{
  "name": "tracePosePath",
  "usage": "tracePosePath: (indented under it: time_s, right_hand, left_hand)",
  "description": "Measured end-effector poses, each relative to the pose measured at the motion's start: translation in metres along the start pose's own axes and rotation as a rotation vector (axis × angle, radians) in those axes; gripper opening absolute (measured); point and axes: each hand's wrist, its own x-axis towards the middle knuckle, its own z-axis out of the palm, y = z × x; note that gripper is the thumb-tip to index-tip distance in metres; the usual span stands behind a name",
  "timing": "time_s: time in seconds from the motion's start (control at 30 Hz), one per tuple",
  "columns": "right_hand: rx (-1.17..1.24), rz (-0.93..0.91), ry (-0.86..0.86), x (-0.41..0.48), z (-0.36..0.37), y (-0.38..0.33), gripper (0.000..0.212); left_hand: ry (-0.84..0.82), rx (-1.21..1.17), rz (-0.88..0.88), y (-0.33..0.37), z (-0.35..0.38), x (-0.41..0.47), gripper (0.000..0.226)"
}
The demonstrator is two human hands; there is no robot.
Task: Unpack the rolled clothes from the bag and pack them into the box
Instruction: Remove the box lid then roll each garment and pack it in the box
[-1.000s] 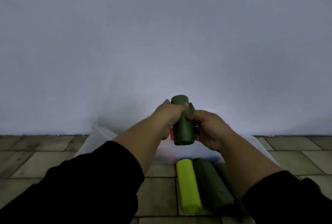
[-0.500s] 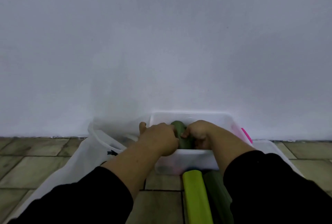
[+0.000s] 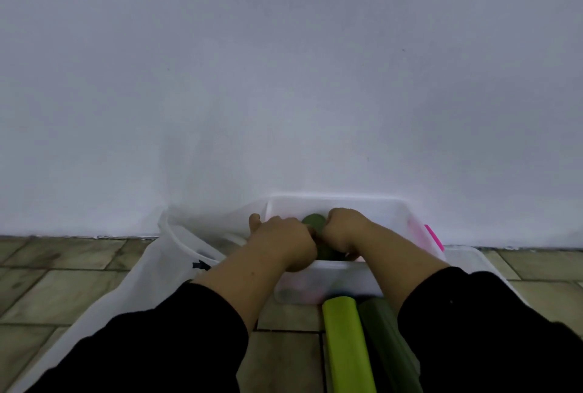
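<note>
Met first, nearest to the camera, two black sleeves [image 3: 157, 351] drawn back from bare forearms. Found between them, on the tiled floor [image 3: 63, 282], a lime-green roll [image 3: 347, 345] and, touching its right side, a dark green roll [image 3: 383, 332], both lying flat with their far ends just before the box [image 3: 331, 279]. Judged these two as unpacked from the bag but not yet packed. Saw a little farther the translucent box itself, open on top. Made out faint pinkish shapes through its front wall, perhaps clothes already inside, but could not tell for sure. Noticed to its left the pale bag [image 3: 138, 285], slumped on the floor beside the box. Could not see any rolls inside it, nor exclude them. Judged the task therefore as somewhere in the middle: one roll going in, at least two waiting. Followed then both forearms over the near rim and down into the box. Found the left grip [image 3: 284, 244] and the right grip [image 3: 344, 235] side by side, knuckles up, fingers curled around an olive roll [image 3: 314, 222] between them, its round end showing above the knuckles, the left thumb raised apart. Took this as pressing the roll down into its place. Spotted beyond, at the right end of the box, a pink piece [image 3: 433, 238], and behind all a plain grey wall [image 3: 284, 77].
</note>
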Motion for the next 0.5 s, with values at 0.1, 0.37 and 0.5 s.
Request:
tracePosePath:
  time_s: [0.1, 0.37, 0.5]
  right_hand:
    - [0.031, -0.034, -0.023, -0.006, 0.003, -0.002, 0.048]
    - [0.156, 0.034, -0.091, 0.004, 0.006, 0.005, 0.021]
    - [0.022, 0.044, -0.155, -0.004, 0.002, -0.004, 0.027]
  left_hand:
    - [0.008, -0.021, 0.017, 0.000, 0.001, 0.000, 0.031]
    - [0.167, -0.067, 0.070, -0.007, 0.012, 0.000, 0.037]
    - [0.049, 0.018, 0.041, -0.003, 0.007, 0.000, 0.035]
